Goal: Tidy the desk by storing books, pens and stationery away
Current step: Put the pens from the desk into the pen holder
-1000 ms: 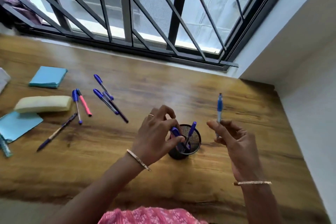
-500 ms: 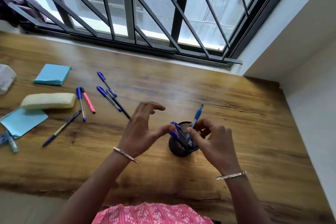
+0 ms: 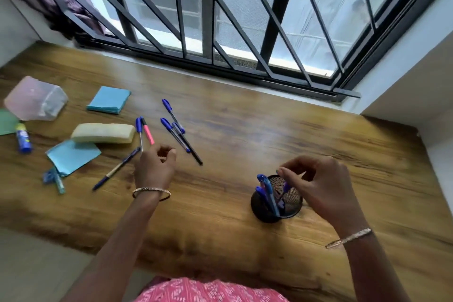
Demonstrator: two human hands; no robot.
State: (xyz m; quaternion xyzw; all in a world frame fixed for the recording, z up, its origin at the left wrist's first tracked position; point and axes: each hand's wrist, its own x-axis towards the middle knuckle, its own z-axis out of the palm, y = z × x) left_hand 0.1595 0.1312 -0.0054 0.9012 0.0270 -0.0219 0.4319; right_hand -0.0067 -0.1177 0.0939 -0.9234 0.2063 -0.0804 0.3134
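A black mesh pen holder (image 3: 277, 206) stands on the wooden desk (image 3: 245, 135) at the front right, with several blue pens (image 3: 268, 191) leaning in it. My right hand (image 3: 321, 184) hovers just over its rim, fingers loosely curled, and I see nothing in them. My left hand (image 3: 154, 167) is out to the left, fingers loosely curled and empty, beside loose pens: a blue-capped pen (image 3: 139, 132), a pink pen (image 3: 148, 133), a dark blue pen (image 3: 115, 169), and blue and black pens (image 3: 180, 138) lying crossed.
At the left lie a pale yellow case (image 3: 103, 133), a blue note pad (image 3: 109, 100), a blue paper sheet (image 3: 73, 155), a glue stick (image 3: 23, 138), a clear plastic box (image 3: 35, 102) and a small blue item (image 3: 54, 179). A barred window (image 3: 220, 19) runs along the back.
The light blue pen my right hand held now stands in the holder. My left hand has left the holder and moved left to the loose pens.
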